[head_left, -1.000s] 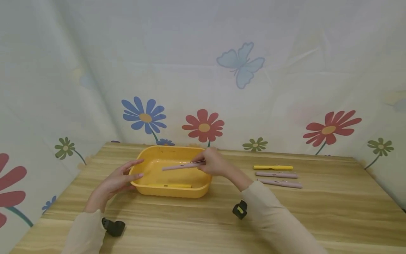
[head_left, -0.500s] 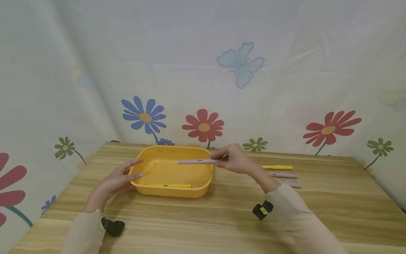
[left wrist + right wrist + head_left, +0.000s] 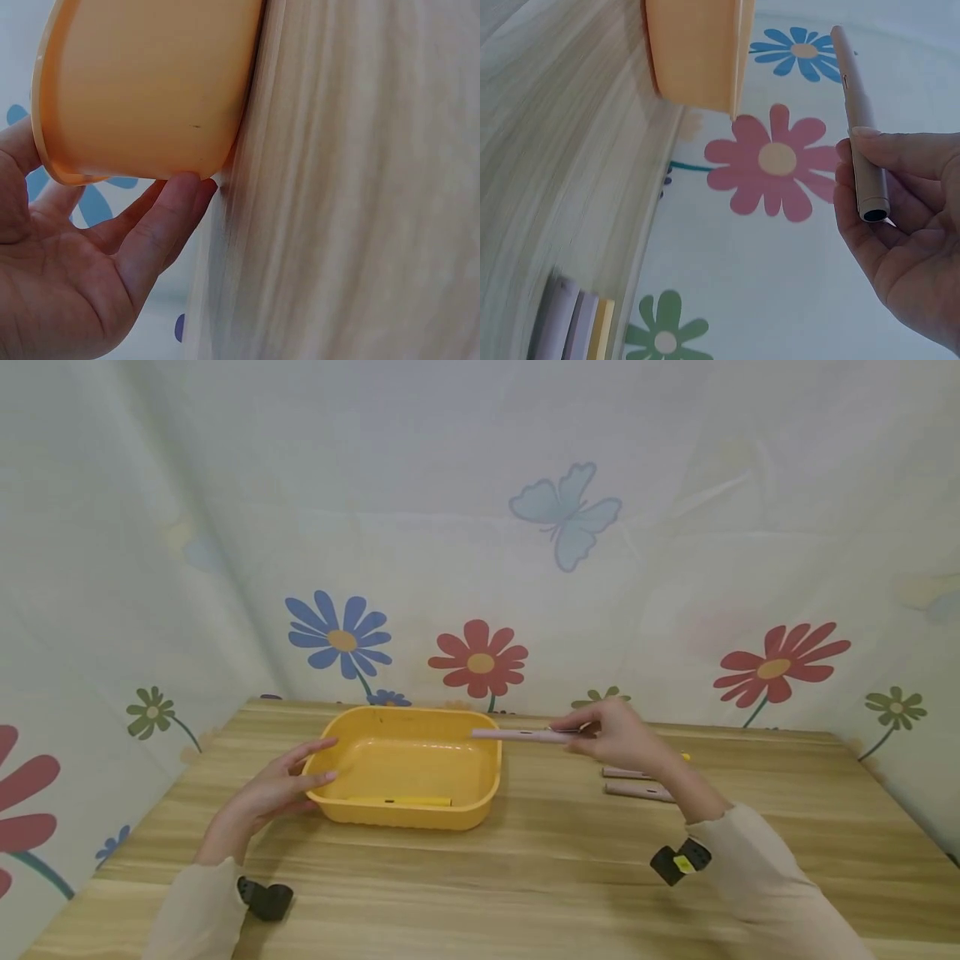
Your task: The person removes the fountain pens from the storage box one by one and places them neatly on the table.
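In the head view a yellow plastic basin stands on the table at centre-left. My left hand holds its left side, some fingers over the rim and others on the outer wall; the left wrist view shows fingertips against the basin. My right hand pinches a pale purple pen by one end, above the table. The pen's other end reaches over the basin's right rim. Thumb and curled fingers around this pen show clearly in the right wrist view. One yellow pen lies inside the basin.
Right of the basin, two pale purple pens lie on the wooden table, partly behind my right wrist. A yellow pen beyond them is nearly hidden. A flower-printed curtain hangs behind the table.
My right hand has moved right with the pale purple pen, from above the basin's inside to beyond its right rim. The left hand and basin have stayed put.
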`<state>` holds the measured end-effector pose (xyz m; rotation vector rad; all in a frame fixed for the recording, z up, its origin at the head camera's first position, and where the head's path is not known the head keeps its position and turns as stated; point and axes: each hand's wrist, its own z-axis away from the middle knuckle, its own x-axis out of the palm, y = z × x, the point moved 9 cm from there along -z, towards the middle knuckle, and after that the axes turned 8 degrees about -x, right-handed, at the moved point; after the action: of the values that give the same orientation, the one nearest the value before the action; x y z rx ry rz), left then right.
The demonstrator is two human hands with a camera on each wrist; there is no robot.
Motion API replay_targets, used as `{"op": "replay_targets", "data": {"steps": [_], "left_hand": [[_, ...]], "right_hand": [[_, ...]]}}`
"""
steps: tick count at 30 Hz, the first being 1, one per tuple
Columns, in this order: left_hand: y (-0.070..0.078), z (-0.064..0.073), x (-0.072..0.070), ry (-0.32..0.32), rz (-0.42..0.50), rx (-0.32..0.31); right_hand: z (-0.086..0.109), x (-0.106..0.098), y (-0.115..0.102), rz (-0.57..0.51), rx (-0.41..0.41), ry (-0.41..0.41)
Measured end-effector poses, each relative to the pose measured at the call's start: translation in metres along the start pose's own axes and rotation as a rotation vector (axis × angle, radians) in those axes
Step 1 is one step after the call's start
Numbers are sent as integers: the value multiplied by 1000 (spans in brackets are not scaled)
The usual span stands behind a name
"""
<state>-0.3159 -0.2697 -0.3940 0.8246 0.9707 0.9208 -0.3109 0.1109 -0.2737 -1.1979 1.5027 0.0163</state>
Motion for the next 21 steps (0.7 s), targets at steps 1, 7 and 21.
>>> {"op": "replay_targets", "data": {"steps": [1,7,21], "left_hand": [[0,0,0,1,0,-1],[0,0,0,9,3,-7],[0,1,1,-4,16,3]], "right_hand": [[3,-2,2,-1,4,3],[20,-13,11,-28,32,-1],[69,-26,36,38,30,-35]]}}
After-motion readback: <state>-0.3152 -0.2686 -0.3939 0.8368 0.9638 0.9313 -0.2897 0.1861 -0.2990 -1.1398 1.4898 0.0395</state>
